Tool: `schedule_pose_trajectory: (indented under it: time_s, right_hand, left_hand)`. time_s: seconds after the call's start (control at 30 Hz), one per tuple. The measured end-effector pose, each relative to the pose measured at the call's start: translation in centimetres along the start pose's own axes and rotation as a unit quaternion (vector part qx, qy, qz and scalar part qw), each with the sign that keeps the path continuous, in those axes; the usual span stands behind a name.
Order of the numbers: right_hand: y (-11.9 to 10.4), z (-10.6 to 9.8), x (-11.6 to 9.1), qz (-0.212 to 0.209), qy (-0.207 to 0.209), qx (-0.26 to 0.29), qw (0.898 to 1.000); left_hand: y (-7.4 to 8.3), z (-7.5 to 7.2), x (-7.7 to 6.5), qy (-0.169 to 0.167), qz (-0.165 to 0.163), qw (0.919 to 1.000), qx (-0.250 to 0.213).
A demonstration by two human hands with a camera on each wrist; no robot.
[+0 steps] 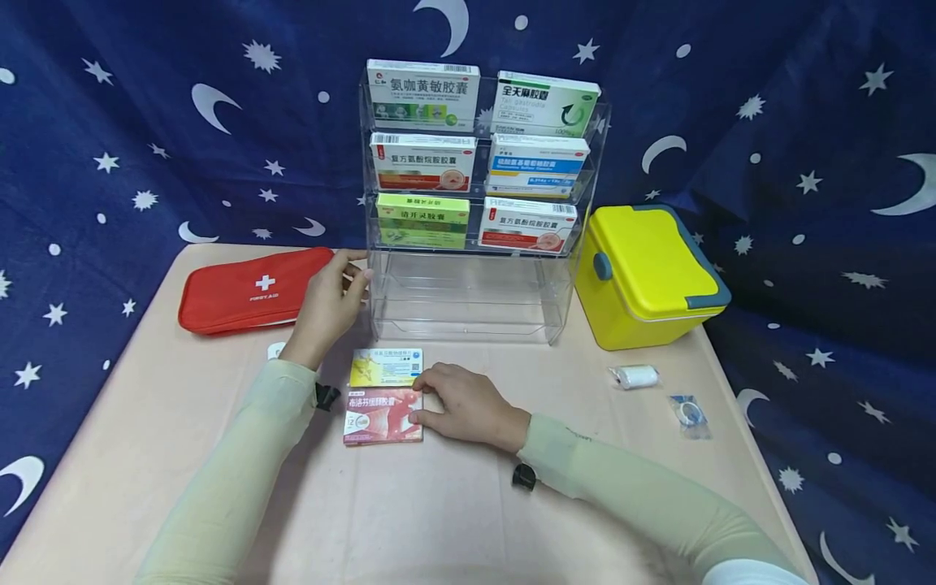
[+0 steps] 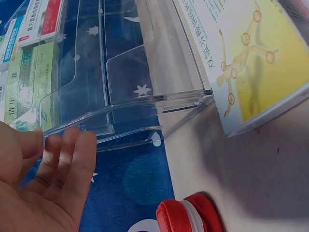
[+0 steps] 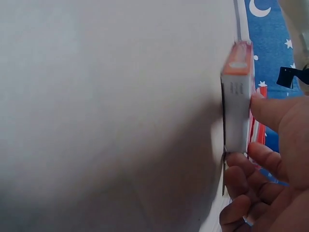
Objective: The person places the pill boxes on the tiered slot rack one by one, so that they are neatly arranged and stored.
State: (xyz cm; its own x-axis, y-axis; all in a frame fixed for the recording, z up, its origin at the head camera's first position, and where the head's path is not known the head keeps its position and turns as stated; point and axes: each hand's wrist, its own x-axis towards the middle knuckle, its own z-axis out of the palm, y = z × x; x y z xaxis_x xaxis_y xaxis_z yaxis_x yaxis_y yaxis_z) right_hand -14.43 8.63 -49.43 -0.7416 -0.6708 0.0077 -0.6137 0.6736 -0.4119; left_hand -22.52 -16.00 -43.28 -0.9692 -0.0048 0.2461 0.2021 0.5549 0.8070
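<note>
Beside the left edge of a clear plastic rack (image 1: 468,321) is my left hand (image 1: 331,301), its fingertips right at the side panel and no box in its grasp. A pink medicine box (image 1: 376,418) lies flat on the table in front of the rack. My right hand (image 1: 468,406) rests at the box's right end; in the right wrist view its thumb touches the upper face and the index finger lies at a corner. Just behind it is a yellow-and-white medicine box (image 1: 383,368), also lying flat. The rack's upper three tiers hold several medicine boxes (image 1: 424,162); its lowest tier is bare.
A red first aid pouch (image 1: 249,292) lies left of the rack, with a small white item (image 1: 275,350) near my left wrist. To the right stand a yellow lidded box (image 1: 643,268), a wrapped white roll (image 1: 636,376) and a small clear packet (image 1: 690,416). Starry cloth (image 1: 804,244) hangs behind.
</note>
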Motion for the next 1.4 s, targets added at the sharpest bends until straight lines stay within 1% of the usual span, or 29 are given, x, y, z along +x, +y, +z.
schedule_pose_trajectory:
  time_s: [0.2,0.3,0.47,0.6,0.83,0.93,1.1,1.23,1.4]
  right_hand:
    - [0.0,-0.2,-0.6,-0.014,-0.012,0.006,1.0]
    - [0.0,-0.2,-1.1,-0.012,-0.007,0.017,1.0]
    - [0.3,0.3,-1.7,0.006,0.012,0.046,0.999]
    - [0.4,0.8,-1.9,0.004,0.025,0.053,0.998]
    - [0.4,1.3,-2.0,0.007,0.019,0.058,0.998]
    - [0.4,1.3,-1.9,0.001,0.022,0.06,0.998]
    - [0.7,0.8,-1.8,-0.007,0.05,0.064,0.997]
    - [1.0,0.4,-1.6,-0.011,0.079,0.062,0.995]
    - [1.0,0.4,-1.7,-0.027,0.1,0.067,0.992]
  left_hand:
    - [0.1,0.0,-0.1,-0.001,-0.009,0.9999,0.004]
    - [0.0,0.0,-0.1,0.001,-0.011,0.9999,0.006]
    - [-0.2,-0.1,-0.1,0.0,-0.011,0.9999,0.005]
    - [-0.4,-0.1,-0.2,0.001,-0.014,0.9999,0.006]
    - [-0.4,0.1,-0.1,-0.004,-0.018,0.9998,0.011]
    - [-0.3,0.1,-0.1,-0.006,-0.021,0.9997,0.01]
    - [-0.1,0.0,-0.1,-0.01,-0.024,0.9996,0.007]
    - [0.1,-0.1,-0.2,-0.008,-0.017,0.9998,0.003]
    - [0.3,-0.1,-0.1,-0.007,-0.011,0.9999,0.003]
